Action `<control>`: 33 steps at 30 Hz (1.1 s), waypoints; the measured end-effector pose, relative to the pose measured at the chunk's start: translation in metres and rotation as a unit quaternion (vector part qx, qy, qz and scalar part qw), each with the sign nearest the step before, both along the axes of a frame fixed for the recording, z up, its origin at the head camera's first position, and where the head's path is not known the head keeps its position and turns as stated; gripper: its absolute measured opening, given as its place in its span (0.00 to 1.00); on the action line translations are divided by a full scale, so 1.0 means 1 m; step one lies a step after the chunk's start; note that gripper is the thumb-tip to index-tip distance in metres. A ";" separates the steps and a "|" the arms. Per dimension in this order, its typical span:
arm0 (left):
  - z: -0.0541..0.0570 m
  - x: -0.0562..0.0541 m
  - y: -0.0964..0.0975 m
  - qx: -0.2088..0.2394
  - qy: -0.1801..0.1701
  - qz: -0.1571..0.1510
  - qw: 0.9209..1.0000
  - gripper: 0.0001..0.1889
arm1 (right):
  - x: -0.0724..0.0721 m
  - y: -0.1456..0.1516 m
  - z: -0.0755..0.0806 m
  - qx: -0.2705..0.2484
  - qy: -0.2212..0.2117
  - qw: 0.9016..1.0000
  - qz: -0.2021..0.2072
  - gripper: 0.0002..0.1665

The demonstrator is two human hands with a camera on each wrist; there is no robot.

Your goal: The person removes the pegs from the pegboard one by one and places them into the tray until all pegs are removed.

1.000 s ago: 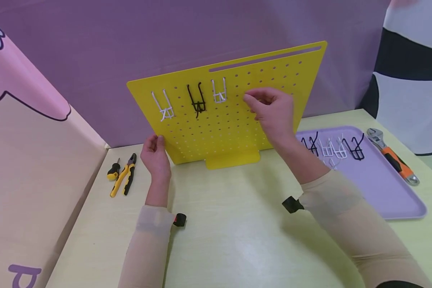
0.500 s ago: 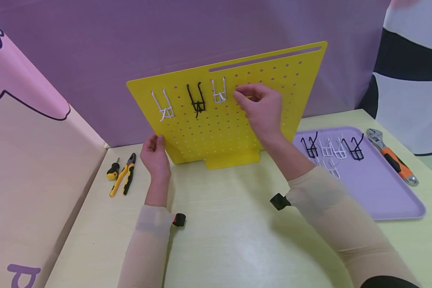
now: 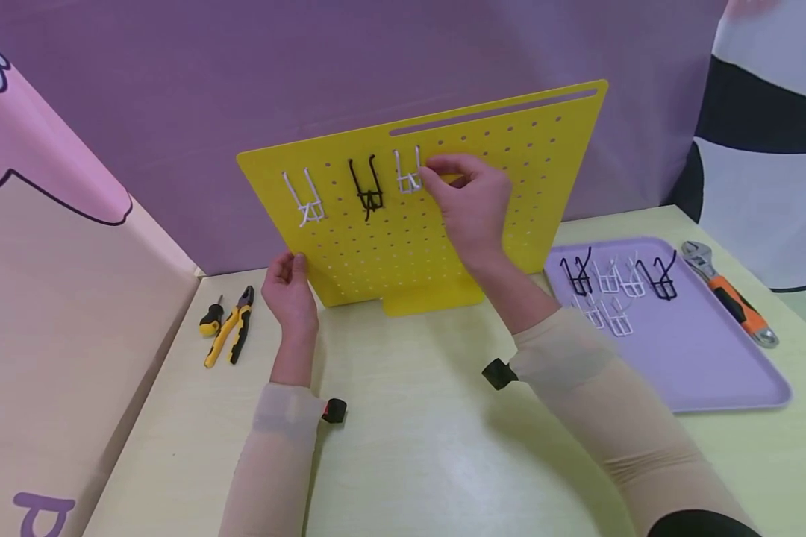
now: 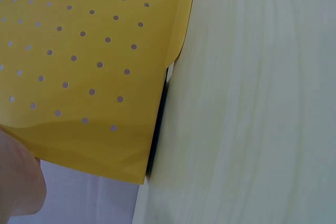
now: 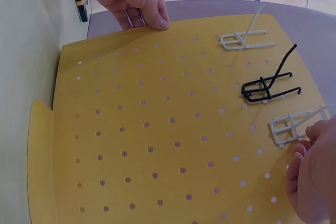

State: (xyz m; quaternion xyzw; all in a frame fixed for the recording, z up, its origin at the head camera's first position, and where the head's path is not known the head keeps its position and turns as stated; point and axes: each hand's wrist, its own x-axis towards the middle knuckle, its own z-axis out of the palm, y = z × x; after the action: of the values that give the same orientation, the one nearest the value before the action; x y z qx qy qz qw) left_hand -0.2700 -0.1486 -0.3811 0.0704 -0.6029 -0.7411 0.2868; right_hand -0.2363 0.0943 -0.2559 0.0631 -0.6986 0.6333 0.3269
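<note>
A yellow pegboard (image 3: 376,257) stands tilted on the table, with white, black and white wire hooks in its upper left part. My left hand (image 3: 291,294) grips the board's left edge, the thumb near the front face and the other fingers curled. At the third hook, a white one (image 3: 407,179), my right hand (image 3: 473,201) has thumb and index fingertips at the right-hand wire. The right wrist view shows these fingertips (image 5: 310,132) close around that wire, covering part of it. Farther left are the black hook (image 3: 366,190) and the other white hook (image 3: 307,201).
A purple tray (image 3: 705,365) at the right holds several black and white wire hooks (image 3: 616,319). An adjustable wrench (image 3: 735,298) lies along its right edge. Pliers (image 3: 231,328) and a stubby screwdriver (image 3: 211,319) lie left of the board. Purple cloth (image 3: 309,67) hangs behind.
My right hand has moved left across the board, from right of the third hook up to its right-hand wire. My left hand has stayed on the board's edge.
</note>
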 end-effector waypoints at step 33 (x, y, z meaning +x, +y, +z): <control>-0.001 0.001 -0.001 0.009 0.002 -0.009 1.000 0.13 | -0.010 -0.014 0.001 0.036 0.068 0.995 -0.059 0.07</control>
State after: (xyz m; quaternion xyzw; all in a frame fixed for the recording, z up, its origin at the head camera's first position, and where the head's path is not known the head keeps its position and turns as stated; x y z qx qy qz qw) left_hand -0.2694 -0.1491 -0.3819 0.0663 -0.5961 -0.7494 0.2803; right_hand -0.2464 0.0798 -0.2553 0.0763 -0.6997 0.5813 0.4082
